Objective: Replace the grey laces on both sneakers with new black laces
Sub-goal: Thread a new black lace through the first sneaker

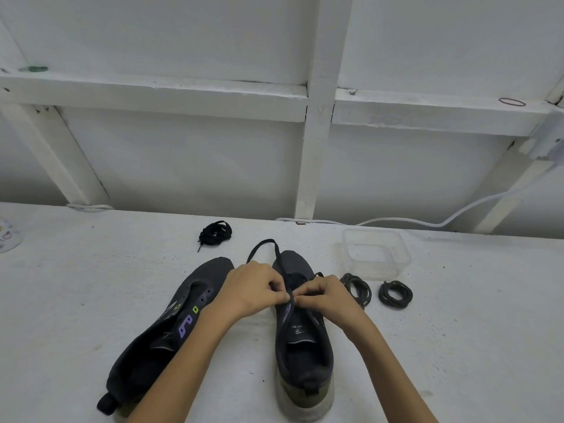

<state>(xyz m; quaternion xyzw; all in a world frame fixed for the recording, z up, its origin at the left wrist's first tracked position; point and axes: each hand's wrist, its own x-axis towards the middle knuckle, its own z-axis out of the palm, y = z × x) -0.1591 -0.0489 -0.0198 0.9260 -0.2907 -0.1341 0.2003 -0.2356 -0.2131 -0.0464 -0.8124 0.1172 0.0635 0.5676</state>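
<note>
On the rough white table (pixel 91 285) the left sneaker (pixel 171 325), dark knit, lies unlaced, its eyelets bare. Behind it sits a spare black lace (pixel 215 232), bundled. The left hand (pixel 253 288), fingers curled, pinches a flat black lace (pixel 276 254) over the right sneaker (pixel 302 340); the right hand (pixel 326 296) pinches it too. Beside them, two coiled grey laces (pixel 395 294) lie before a clear plastic tub (pixel 377 254).

Upper eyelets of the right sneaker (pixel 302 355) are covered by the left hand (pixel 253 288) and right hand (pixel 323 293); the pinched stretch of black lace (pixel 276 248) is largely concealed by fingertips; the left sneaker (pixel 158 340) is partly crossed by the left forearm (pixel 189 358); the tongue print (pixel 297 329) is too small to be read; a pale round object (pixel 8 236) is cut off by the left edge.
</note>
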